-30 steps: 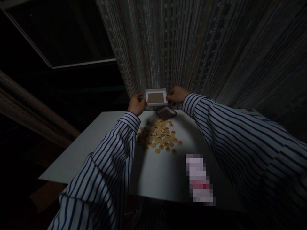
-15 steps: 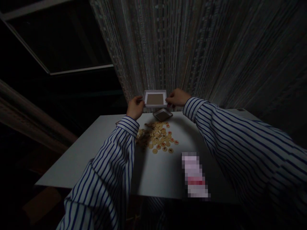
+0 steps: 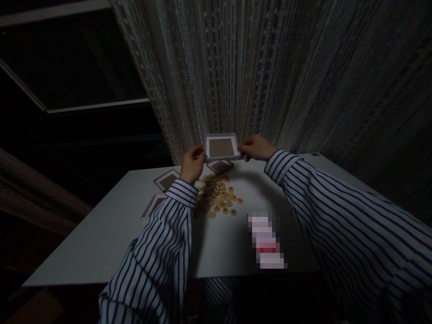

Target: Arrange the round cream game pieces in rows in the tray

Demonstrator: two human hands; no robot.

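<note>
A shallow white box tray (image 3: 222,147) with a brown inside panel is held up above the far side of the table, its open side facing me. My left hand (image 3: 193,164) pinches its left edge, and my right hand (image 3: 258,147) grips the right edge with the fingertips. Just below it, another box tray (image 3: 220,167) lies on the table. Many round Chinese chess pieces (image 3: 217,196), pale wood with red or dark characters, are heaped loosely beneath my hands. The shadow of my left arm falls over part of the heap.
Two more shallow boxes lie left of the pieces: one (image 3: 168,181) behind my left forearm, another (image 3: 152,206) partly covered by the sleeve. A pixelated pinkish-white item (image 3: 267,240) lies on the white table (image 3: 101,243) near the front edge. Behind the table hangs a string curtain (image 3: 232,67).
The view has shifted, bringing the boxes on the left into sight. Both hands still hold the tray, which appears slightly lower and larger in view.
</note>
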